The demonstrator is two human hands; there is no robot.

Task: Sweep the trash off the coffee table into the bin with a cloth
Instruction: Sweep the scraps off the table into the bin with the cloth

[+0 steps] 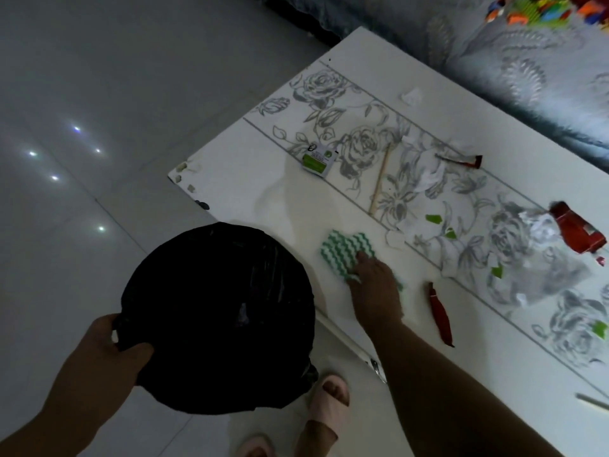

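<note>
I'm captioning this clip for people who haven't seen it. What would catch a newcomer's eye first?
The round bin lined with a black plastic bag dominates the lower left, its rim gripped by the left hand. Beside it, the right hand presses a green-and-white zigzag cloth onto the white rose-patterned coffee table, where red wrappers and crumpled paper lie.

one bin (217,318), one cloth (346,255), two hands, one wooden stick (380,181), one green sachet (318,159), two pink slippers, several green scraps on the tabletop (379,77).
</note>
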